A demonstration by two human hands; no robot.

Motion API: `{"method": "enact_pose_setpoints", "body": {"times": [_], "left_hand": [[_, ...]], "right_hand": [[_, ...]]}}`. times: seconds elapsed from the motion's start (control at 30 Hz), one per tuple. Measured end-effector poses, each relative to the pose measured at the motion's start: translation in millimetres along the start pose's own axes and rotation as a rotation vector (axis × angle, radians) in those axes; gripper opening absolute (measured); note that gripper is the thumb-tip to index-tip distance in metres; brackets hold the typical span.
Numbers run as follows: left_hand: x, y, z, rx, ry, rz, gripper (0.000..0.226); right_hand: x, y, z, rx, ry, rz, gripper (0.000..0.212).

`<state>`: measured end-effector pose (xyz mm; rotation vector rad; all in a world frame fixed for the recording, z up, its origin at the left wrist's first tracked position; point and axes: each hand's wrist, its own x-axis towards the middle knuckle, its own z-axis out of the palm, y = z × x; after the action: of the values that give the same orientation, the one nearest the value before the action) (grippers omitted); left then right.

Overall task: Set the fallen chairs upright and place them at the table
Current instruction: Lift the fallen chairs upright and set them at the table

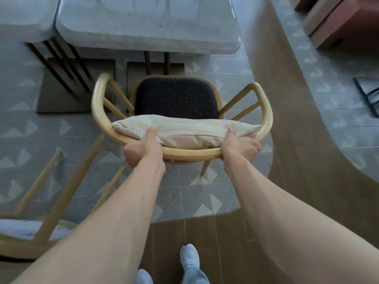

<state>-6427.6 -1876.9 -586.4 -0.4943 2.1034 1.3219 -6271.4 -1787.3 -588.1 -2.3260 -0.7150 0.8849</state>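
An upright wooden chair (96, 103) with a curved backrest and a dark speckled seat (176, 97) stands facing the grey table (147, 39). A pale striped cushion (184, 130) leans against its backrest. My left hand (143, 148) grips the back rail on the left, thumb pressing the cushion. My right hand (239, 146) grips the rail on the right. A second wooden chair (49, 201) lies fallen at the lower left, legs pointing up and away.
A second grey table (24, 17) stands at the top left with dark legs. A reddish-brown cabinet (338, 23) is at the top right, a dark metal frame (367, 95) at the right edge. My feet in pale shoes (189, 257) stand on brown floor below the patterned tiles.
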Motion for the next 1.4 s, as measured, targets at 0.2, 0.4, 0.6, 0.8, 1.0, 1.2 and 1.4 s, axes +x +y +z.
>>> {"method": "enact_pose_setpoints", "body": {"times": [0.2, 0.4, 0.6, 0.8, 1.0, 1.2, 1.4], "left_hand": [[-1, 0, -5, -0.007, -0.026, 0.01, 0.052], [-23, -20, -51, 0.033, -0.336, -0.058, 0.051], [-57, -9, -130, 0.026, -0.404, 0.192, 0.037], [-71, 20, -268, -0.113, -0.406, 0.314, 0.034], [-53, -40, -463, -0.317, -0.251, 0.284, 0.033], [-35, -160, -706, -0.498, -0.119, 0.184, 0.035], [-42, -231, -901, -0.602, 0.083, 0.091, 0.029]], "right_hand": [[1, 0, -3, -0.026, -0.075, 0.009, 0.071], [-22, 11, -33, 0.061, -0.382, 0.114, 0.074], [-114, 30, -58, -0.085, -0.752, 0.015, 0.061], [-251, 33, -88, -0.112, -1.067, -0.312, 0.04], [-401, 95, -117, -0.111, -1.328, -0.634, 0.029], [-559, 230, -151, -0.211, -1.484, -0.758, 0.027], [-682, 350, -180, -0.326, -1.585, -0.732, 0.026]]}}
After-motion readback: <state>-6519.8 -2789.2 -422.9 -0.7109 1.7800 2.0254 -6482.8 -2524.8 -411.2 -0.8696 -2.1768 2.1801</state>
